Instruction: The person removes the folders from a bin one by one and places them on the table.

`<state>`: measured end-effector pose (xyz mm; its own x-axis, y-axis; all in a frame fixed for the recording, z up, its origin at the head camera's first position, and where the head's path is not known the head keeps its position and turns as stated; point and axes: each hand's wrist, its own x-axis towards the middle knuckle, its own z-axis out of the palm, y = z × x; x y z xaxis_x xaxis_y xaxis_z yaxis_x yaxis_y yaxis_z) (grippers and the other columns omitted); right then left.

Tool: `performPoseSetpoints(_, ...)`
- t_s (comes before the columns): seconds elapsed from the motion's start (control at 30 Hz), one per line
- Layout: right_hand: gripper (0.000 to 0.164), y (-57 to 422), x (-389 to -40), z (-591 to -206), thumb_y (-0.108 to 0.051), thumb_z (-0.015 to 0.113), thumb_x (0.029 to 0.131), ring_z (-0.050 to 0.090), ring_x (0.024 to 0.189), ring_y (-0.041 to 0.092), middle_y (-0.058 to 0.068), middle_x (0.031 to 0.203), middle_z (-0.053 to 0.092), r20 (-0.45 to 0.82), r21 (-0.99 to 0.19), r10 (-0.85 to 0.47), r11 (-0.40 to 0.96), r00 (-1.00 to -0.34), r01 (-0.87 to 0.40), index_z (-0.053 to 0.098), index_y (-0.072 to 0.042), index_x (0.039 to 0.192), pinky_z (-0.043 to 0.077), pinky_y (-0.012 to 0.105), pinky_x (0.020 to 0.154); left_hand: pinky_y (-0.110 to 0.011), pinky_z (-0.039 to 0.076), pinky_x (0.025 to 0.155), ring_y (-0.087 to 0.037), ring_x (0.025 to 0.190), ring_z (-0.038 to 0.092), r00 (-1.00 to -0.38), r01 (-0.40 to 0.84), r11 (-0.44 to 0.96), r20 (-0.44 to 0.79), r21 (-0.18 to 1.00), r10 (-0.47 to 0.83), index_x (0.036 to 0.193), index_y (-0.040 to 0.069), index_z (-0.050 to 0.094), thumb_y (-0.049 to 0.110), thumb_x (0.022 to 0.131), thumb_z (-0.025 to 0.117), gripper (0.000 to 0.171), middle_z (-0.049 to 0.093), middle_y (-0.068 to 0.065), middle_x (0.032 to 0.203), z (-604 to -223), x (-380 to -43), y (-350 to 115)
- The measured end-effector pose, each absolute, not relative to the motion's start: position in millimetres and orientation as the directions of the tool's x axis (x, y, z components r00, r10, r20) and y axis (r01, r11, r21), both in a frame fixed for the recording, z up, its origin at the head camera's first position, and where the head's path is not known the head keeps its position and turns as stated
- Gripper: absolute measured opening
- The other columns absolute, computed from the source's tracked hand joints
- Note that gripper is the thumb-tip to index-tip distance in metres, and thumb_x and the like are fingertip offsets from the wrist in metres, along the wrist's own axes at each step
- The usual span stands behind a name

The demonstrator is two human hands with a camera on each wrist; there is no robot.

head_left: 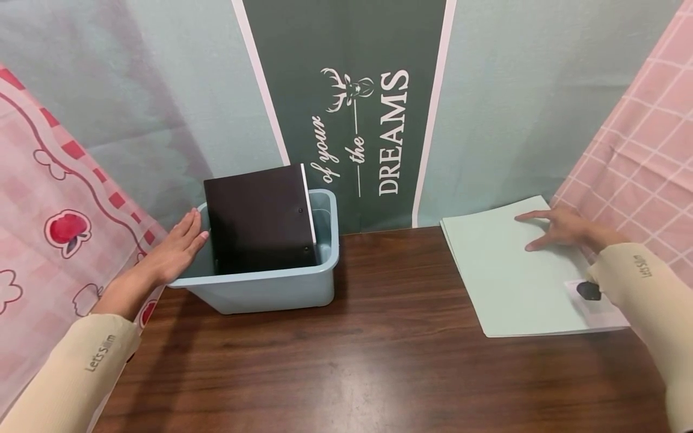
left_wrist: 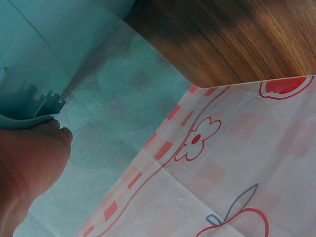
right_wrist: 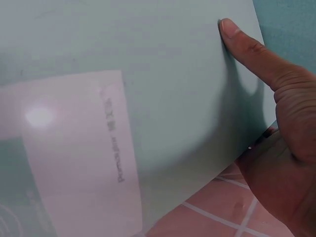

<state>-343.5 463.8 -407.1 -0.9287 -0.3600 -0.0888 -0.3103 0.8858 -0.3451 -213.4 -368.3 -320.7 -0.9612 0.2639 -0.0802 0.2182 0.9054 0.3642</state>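
A blue-grey plastic bin (head_left: 260,294) stands at the left of the table with a black folder (head_left: 254,222) leaning upright in it. My left hand (head_left: 175,249) rests along the bin's left rim, fingers straight; in the left wrist view it shows only as a part of the hand (left_wrist: 34,163) against the rim. At the right lies a pale green folder or stack of sheets (head_left: 503,270). Over its far right part my right hand (head_left: 563,227) spreads thumb and index finger, both straight. The thumb (right_wrist: 247,47) lies on the sheet in the right wrist view; the other fingers are hidden.
Brown wooden table (head_left: 379,337) lies between the bin and the green sheets. A grey-green printed cloth (head_left: 357,60) hangs behind. Pink cloths border the left side (head_left: 49,180) and right side (head_left: 644,156). A pinkish translucent patch with small writing (right_wrist: 84,148) marks the sheet.
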Motion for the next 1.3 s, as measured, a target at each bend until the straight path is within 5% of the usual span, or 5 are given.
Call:
performPoseSetpoints(0.23, 0.090, 466.3, -342.7, -417.9, -0.034, 0.099, 0.073, 0.054, 0.086, 0.029, 0.036, 0.112, 0.067, -0.106, -0.318, -0.334, 0.904, -0.937, -0.286, 0.059, -0.001, 0.146, 0.048, 0.044, 0.082, -0.062, -0.007, 0.128, -0.049, 0.160, -0.011, -0.961, 0.216, 0.903, -0.084, 0.371, 0.264, 0.164, -0.007, -0.008, 0.040, 0.118, 0.023, 0.073, -0.013, -0.031, 0.172, -321.1, -213.1, -368.5)
performPoseSetpoints(0.47, 0.090, 473.3, -341.7, -429.1, -0.033, 0.096, 0.076, 0.054, 0.108, 0.053, 0.049, 0.138, 0.047, -0.164, -0.387, -0.315, 0.892, -0.935, -0.232, 0.055, 0.000, 0.149, 0.045, 0.065, 0.097, -0.060, -0.009, 0.128, -0.049, 0.160, -0.012, -0.960, 0.216, 0.901, -0.085, 0.377, 0.266, 0.163, -0.008, -0.007, 0.039, 0.118, 0.023, 0.072, -0.013, -0.032, 0.172, -322.0, -212.1, -369.5)
performPoseSetpoints(0.6, 0.089, 478.6, -340.9, -436.3, -0.033, 0.095, 0.079, 0.025, 0.139, 0.072, 0.051, 0.155, 0.024, -0.202, -0.441, -0.294, 0.879, -0.934, -0.181, 0.052, 0.001, 0.150, 0.027, 0.083, 0.106, -0.062, -0.008, 0.128, -0.050, 0.160, -0.011, -0.960, 0.220, 0.899, -0.082, 0.378, 0.269, 0.163, -0.009, -0.006, 0.039, 0.118, 0.024, 0.073, -0.012, -0.032, 0.172, -321.1, -212.9, -368.9)
performPoseSetpoints(0.9, 0.090, 482.4, -338.5, -441.1, -0.037, 0.091, 0.083, 0.013, 0.143, 0.074, 0.049, 0.161, 0.005, -0.219, -0.451, -0.288, 0.877, -0.932, -0.165, 0.049, 0.004, 0.151, 0.019, 0.084, 0.110, -0.061, -0.009, 0.128, -0.049, 0.160, -0.012, -0.960, 0.211, 0.906, -0.096, 0.368, 0.262, 0.164, -0.007, -0.008, 0.041, 0.118, 0.023, 0.074, -0.014, -0.031, 0.172, -320.3, -212.7, -368.8)
performPoseSetpoints(1.3, 0.090, 478.8, -336.9, -437.3, -0.034, 0.092, 0.083, 0.027, 0.139, 0.073, 0.054, 0.153, 0.024, -0.127, -0.396, -0.317, 0.885, -0.940, -0.245, 0.049, 0.012, 0.148, 0.030, 0.080, 0.108, -0.059, -0.011, 0.128, -0.048, 0.160, -0.013, -0.961, 0.197, 0.910, -0.114, 0.364, 0.253, 0.164, -0.005, -0.010, 0.044, 0.117, 0.025, 0.077, -0.016, -0.029, 0.172, -319.5, -211.6, -369.2)
